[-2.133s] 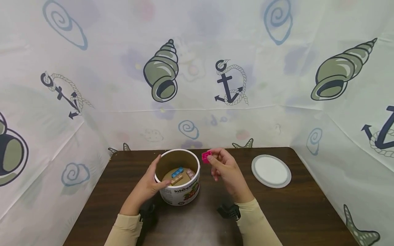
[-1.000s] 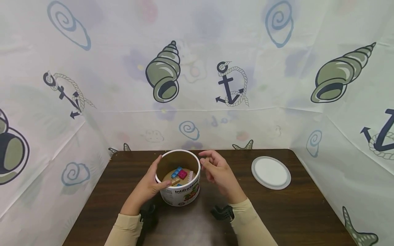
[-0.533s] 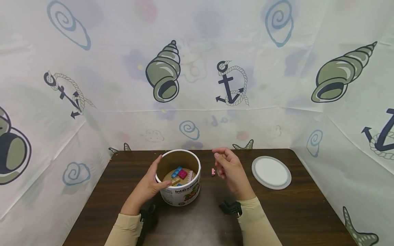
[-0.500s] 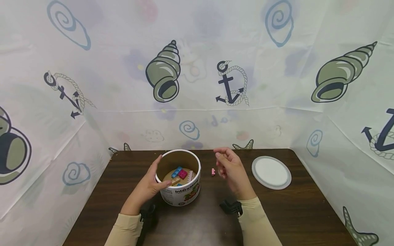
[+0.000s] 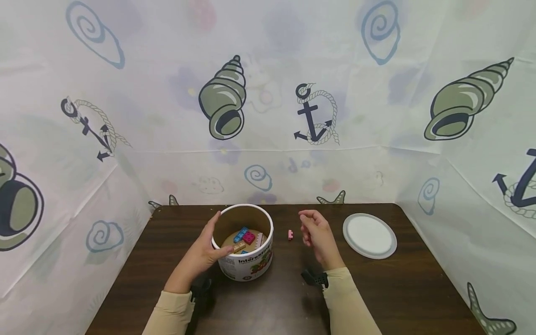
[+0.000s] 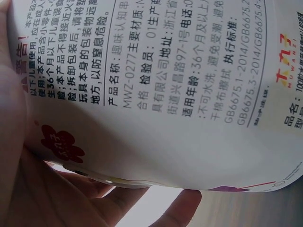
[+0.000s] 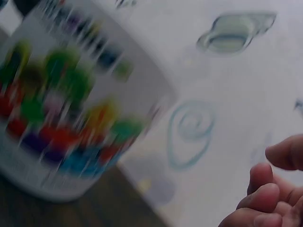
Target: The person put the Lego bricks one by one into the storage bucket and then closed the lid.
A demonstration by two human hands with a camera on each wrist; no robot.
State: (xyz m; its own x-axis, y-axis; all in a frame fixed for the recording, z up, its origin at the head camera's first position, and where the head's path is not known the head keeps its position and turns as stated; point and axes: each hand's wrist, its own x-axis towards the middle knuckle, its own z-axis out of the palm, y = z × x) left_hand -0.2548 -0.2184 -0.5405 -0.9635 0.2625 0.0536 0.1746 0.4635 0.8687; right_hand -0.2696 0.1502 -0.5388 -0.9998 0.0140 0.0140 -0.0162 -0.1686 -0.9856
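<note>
A white round tub with printed fruit stands on the table, its top uncovered. My left hand grips its left side, thumb over the near rim and fingers round the outer wall. Inside lie a magenta toy brick, a blue brick, a tan brick and a pale pink brick. To the tub's right, a small pink brick rests on the table. Just right of it hovers my right hand, fingers loosely bent; nothing shows between thumb and fingers in the right wrist view.
A round white lid-like disc lies flat at the right of the dark wooden table. Patterned cloth with shells and anchors hangs behind and at both sides.
The magenta brick, earlier pinched in my right hand beside the tub, now lies inside it. That hand has drawn away rightward, revealing the small pink brick. My left hand keeps its hold.
</note>
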